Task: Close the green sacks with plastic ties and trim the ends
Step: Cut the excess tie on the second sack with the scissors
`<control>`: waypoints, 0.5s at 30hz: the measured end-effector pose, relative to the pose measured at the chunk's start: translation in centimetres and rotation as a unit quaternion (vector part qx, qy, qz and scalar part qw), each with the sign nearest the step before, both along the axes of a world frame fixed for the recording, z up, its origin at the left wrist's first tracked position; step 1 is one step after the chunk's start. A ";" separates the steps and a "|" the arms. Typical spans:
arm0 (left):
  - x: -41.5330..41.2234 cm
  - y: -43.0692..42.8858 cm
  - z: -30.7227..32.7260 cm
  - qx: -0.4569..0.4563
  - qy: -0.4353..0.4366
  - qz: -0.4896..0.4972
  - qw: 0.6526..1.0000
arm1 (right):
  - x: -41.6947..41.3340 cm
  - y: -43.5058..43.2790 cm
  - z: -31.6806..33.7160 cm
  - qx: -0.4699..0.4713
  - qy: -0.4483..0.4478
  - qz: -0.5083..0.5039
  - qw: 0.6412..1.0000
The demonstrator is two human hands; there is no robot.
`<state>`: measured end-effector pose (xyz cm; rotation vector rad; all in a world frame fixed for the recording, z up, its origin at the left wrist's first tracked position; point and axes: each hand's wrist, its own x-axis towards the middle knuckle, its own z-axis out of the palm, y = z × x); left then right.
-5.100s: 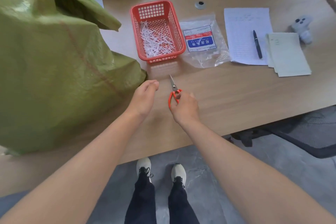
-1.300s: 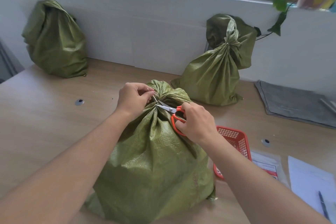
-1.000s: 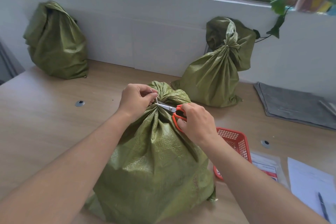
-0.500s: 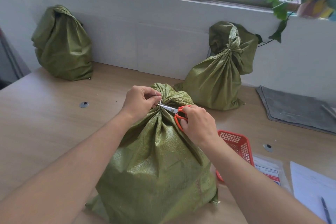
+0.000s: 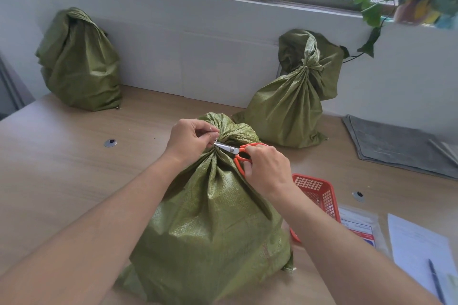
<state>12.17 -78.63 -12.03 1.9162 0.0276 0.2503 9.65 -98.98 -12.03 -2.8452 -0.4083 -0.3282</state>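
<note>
Op: Three green woven-plastic sacks on the wooden counter [image 5: 62, 156]: near sack [image 5: 210, 230] right in front of me, one back-left [image 5: 79, 64], one back-right [image 5: 292, 101] by the wall. One pair of orange-handled scissors [image 5: 231, 149], one red mesh basket [image 5: 319, 193].

Eng: Grips?

Op: Left grip [image 5: 192, 140] pinches the thin white plastic tie end [image 5: 215, 142] at the near sack's gathered neck. Right grip [image 5: 266, 171] is curled through the scissor handles. Blades look nearly closed, tips at the tie.

Eng: Handling?

Op: My read: the fabric is soft, slick and crinkly, so the bunched neck is the only firm hold. Tie is thin and springy, so pinch it close to the cut. Back-right neck looks cinched; back-left, can't tell.
</note>
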 end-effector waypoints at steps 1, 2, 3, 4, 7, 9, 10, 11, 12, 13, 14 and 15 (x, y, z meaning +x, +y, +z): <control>-0.1 -0.1 0.0 0.001 0.002 0.002 1.000 | -0.1 -0.1 -0.1 0.000 0.002 -0.001 1.000; -0.2 -0.1 -0.1 0.002 0.005 0.006 1.000 | -0.3 -0.1 -0.1 0.001 0.006 -0.003 1.000; -0.3 -0.2 -0.1 0.001 0.008 0.011 1.000 | -0.4 -0.1 -0.2 0.001 0.014 -0.007 1.000; -0.5 -0.3 -0.2 -0.001 0.011 0.018 1.000 | -0.5 -0.1 -0.3 0.000 0.023 -0.012 1.000; -1.1 -0.7 -0.5 -0.009 0.016 0.039 0.999 | -0.9 0.0 -0.7 -0.008 0.050 -0.025 0.998; -1.5 -0.9 -0.6 -0.016 0.012 0.053 0.998 | -1.1 0.1 -0.9 0.000 0.068 -0.036 0.997; -1.7 -1.0 -0.7 -0.025 0.010 0.059 0.998 | -1.2 0.0 -1.0 0.005 0.074 -0.043 0.996; -1.9 -1.0 -0.6 -0.034 0.010 0.064 0.997 | -1.3 0.0 -1.1 0.012 0.075 -0.053 0.996; -2.0 -1.1 -0.6 -0.045 0.011 0.067 0.997 | -1.3 0.0 -1.2 0.023 0.075 -0.064 0.995; -2.1 -1.1 -0.5 -0.055 0.014 0.069 0.996 | -1.4 -0.1 -1.3 0.036 0.073 -0.076 0.994; -2.3 -1.2 -0.5 -0.066 0.017 0.068 0.995 | -1.5 -0.2 -1.3 0.052 0.070 -0.087 0.992; -2.4 -1.2 -0.4 -0.073 0.020 0.067 0.995 | -1.5 -0.3 -1.3 0.069 0.067 -0.098 0.991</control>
